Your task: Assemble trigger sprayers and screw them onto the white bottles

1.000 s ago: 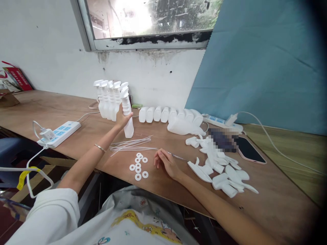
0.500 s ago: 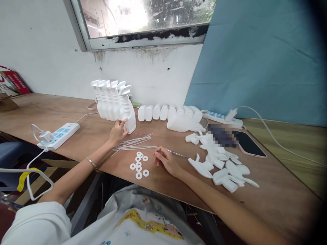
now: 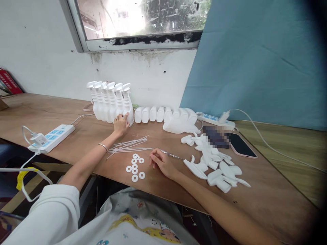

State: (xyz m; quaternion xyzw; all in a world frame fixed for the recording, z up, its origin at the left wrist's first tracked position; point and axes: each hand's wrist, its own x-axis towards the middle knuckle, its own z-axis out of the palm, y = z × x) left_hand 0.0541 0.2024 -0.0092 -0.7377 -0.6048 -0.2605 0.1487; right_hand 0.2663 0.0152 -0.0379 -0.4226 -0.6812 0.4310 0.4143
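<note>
My left hand [image 3: 121, 124] has its fingers around the lower body of the nearest white spray bottle [image 3: 129, 109], which stands upright at the right end of a row of capped spray bottles [image 3: 109, 105]. My right hand [image 3: 162, 163] rests on the table with loosely bent fingers, slightly apart, and nothing visible in them. Just behind it lies a thin metal tool [image 3: 173, 156], its left end close to the knuckles. Between the hands are several white ring washers [image 3: 135, 170] and a bundle of thin white tubes [image 3: 130, 144].
White bottles without spray heads [image 3: 160, 114] lie in a row along the wall, one across their front. Loose trigger heads [image 3: 217, 166] are heaped on the right, beside a phone [image 3: 242, 145]. Power strips [image 3: 55, 136] with cables sit at left and back right.
The nearest spray bottle has moved back and stands in line with the row. My left hand has gone further from me with it. My right hand stays in place.
</note>
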